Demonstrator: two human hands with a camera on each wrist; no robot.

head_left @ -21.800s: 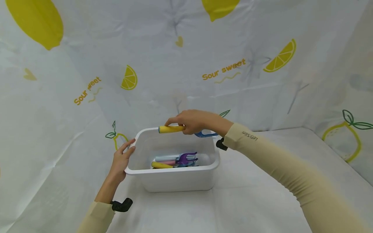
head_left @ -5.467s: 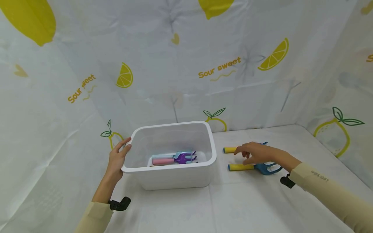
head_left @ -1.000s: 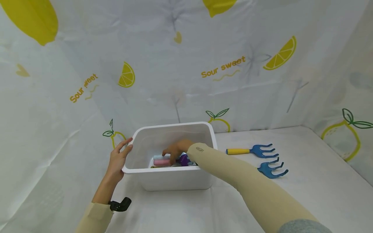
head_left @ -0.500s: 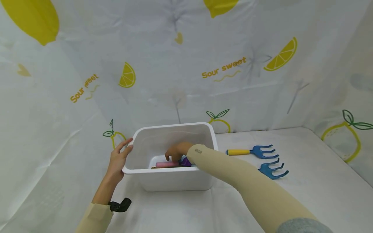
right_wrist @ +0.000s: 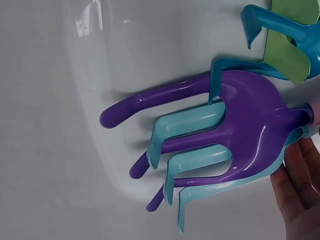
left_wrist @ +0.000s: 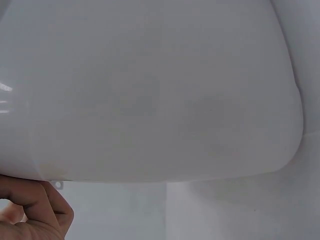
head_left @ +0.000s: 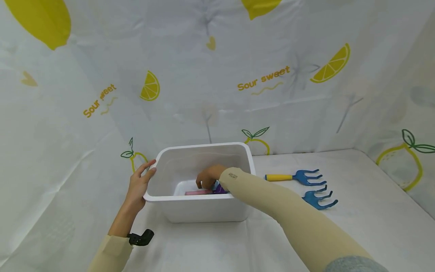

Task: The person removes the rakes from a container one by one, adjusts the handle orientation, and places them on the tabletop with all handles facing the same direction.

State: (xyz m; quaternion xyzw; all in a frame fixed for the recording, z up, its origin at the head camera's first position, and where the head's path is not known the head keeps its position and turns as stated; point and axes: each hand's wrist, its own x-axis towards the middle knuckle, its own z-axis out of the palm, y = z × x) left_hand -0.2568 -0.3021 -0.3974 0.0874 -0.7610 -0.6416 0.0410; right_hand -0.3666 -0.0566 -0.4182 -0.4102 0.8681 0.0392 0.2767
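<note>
A white plastic tub [head_left: 207, 209] stands on the covered surface. My left hand [head_left: 137, 187] grips its left rim; curled fingers [left_wrist: 37, 205] show beside the tub wall in the left wrist view. Inside the tub, my right hand [head_left: 209, 176] is curled over the light blue hand rake, whose handle it mostly hides. A purple hand rake [right_wrist: 250, 122] with a pink handle [head_left: 198, 192] lies over the light blue hand rake [right_wrist: 192, 122], tines interlaced. Darker blue tines [right_wrist: 280, 22] and a green piece [right_wrist: 290, 55] lie beside them.
Right of the tub lie two blue hand rakes: one with its yellow handle [head_left: 278, 177] showing, the nearer one [head_left: 316, 199] with its handle behind my right sleeve [head_left: 282, 204]. A white lemon-print sheet [head_left: 204, 94] rises behind the tub.
Two blue rakes now lie outside the tub on the right. Within the last second, my right hand has closed over the light blue handle; the pink-handled rake has shifted right.
</note>
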